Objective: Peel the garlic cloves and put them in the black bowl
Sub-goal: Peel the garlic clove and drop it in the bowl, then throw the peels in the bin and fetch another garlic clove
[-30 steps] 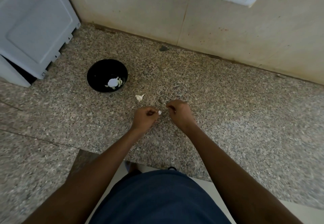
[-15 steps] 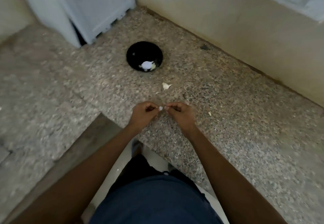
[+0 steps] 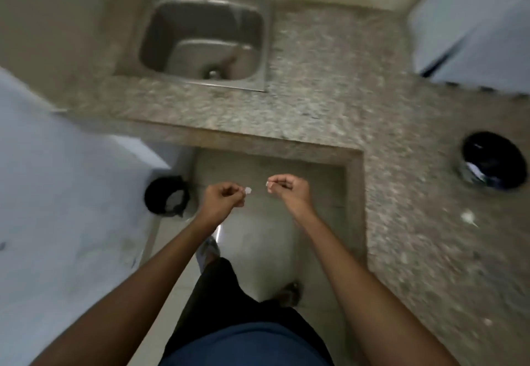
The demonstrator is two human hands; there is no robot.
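Observation:
My left hand [image 3: 222, 199] pinches a small white garlic clove [image 3: 248, 190] at its fingertips, held over the floor. My right hand [image 3: 288, 189] pinches a tiny white scrap of garlic skin [image 3: 268, 184], a short gap to the right of the clove. The black bowl [image 3: 494, 159] stands on the granite counter [image 3: 415, 193] at the far right, with white garlic inside. A loose white garlic piece [image 3: 468, 216] lies on the counter below the bowl.
A steel sink [image 3: 200, 41] is set in the counter ahead. A black waste bin [image 3: 167, 196] stands on the floor left of my hands. White appliances sit at the left [image 3: 57, 208] and top right [image 3: 473, 21]. My feet show on the tiled floor.
My view has swung left, from the counter to the sink and floor. The bowl now sits at the far right. My hands have drawn apart, each holding a white piece.

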